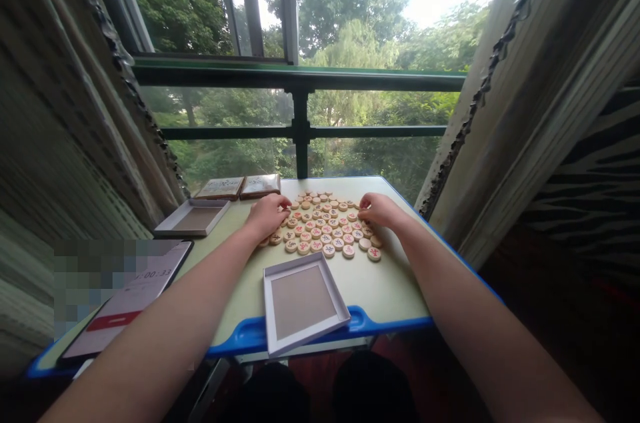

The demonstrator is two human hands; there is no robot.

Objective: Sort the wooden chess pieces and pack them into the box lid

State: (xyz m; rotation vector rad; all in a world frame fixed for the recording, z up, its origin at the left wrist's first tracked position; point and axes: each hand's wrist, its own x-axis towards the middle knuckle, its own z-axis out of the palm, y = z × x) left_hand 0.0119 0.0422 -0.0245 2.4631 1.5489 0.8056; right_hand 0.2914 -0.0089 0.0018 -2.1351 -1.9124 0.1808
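Many round xiangqi pieces (326,229) lie spread in one layer on the pale table, some with red or dark characters facing up and some blank. My left hand (269,215) rests at the left edge of the spread, its fingers slightly bent and apart beside the outer pieces. At the opposite edge, my right hand (379,209) has curved fingers with a gap between them, close against the pieces. I see no piece lifted in either hand. An empty white box lid or tray (305,303) sits nearer to me, partly over the table's blue front rim.
Another shallow white box part (193,217) is at the left. Behind it are two flat brown-edged cases (220,188). A tablet showing a timer (125,303) lies at the near left. The window railing (300,79) stands beyond, with curtains (480,103) on both sides.
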